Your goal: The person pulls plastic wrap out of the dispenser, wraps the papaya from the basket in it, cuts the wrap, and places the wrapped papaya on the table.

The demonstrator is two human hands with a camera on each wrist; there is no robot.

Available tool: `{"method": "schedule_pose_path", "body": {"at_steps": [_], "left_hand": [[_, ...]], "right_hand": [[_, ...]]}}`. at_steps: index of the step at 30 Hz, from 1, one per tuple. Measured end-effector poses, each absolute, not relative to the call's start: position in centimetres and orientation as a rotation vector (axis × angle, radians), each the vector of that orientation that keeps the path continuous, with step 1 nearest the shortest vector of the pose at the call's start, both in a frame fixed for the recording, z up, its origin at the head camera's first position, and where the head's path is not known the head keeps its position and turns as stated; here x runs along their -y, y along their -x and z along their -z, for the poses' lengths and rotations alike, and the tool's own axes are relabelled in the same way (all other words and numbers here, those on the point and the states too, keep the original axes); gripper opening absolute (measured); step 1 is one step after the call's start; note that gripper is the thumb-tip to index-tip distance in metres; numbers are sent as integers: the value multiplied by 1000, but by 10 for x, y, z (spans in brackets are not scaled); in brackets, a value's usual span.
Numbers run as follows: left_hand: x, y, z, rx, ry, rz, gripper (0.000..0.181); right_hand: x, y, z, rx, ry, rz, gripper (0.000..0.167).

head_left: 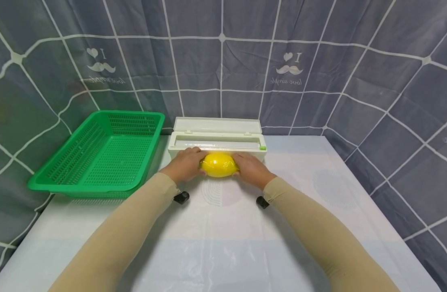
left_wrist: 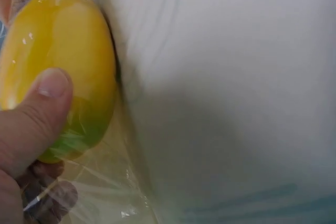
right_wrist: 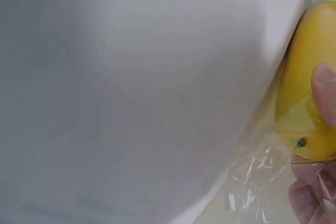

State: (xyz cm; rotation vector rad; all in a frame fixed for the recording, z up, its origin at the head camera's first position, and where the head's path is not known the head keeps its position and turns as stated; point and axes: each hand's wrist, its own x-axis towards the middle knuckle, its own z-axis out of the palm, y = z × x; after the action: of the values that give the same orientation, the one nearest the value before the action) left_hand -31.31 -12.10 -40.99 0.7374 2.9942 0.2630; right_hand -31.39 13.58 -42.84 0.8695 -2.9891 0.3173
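A glossy yellow fruit [head_left: 219, 165], oval with one greenish end, is held between my two hands, with clear cling film [right_wrist: 254, 182] around it. My left hand [head_left: 186, 164] grips one end; in the left wrist view its thumb [left_wrist: 50, 93] lies on the fruit and fingers curl beneath, behind film. My right hand [head_left: 253, 168] grips the other end, thumb on top, close to a small dark stem spot in the right wrist view. Directly behind the fruit stands a white cling film dispenser [head_left: 217, 125], its lid raised and a roll inside. The hands hide part of its front.
A green perforated basket [head_left: 95, 188] stands on the left of the table. Under everything lies a pale patterned tablecloth [head_left: 223, 259]. Grey checked curtains [head_left: 194, 65] hang behind and along both sides. A green slider [head_left: 262, 148] sits at the dispenser's right end.
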Motion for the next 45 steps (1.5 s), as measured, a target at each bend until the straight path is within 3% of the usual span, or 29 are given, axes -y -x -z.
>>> {"method": "schedule_pose_path", "body": {"at_steps": [20,32,45], "left_hand": [[125,317,410,-2949,-732,-400,83],[125,318,408,-2934,-735,-442,72],[128,319,407,-2917,-744,-494,67]], "right_hand": [[-139,318,426,3042,-789,-514,77],[-145,315,422,3022,-779,-715,63],[-153,318,424,3042,-778,-772,67]]}}
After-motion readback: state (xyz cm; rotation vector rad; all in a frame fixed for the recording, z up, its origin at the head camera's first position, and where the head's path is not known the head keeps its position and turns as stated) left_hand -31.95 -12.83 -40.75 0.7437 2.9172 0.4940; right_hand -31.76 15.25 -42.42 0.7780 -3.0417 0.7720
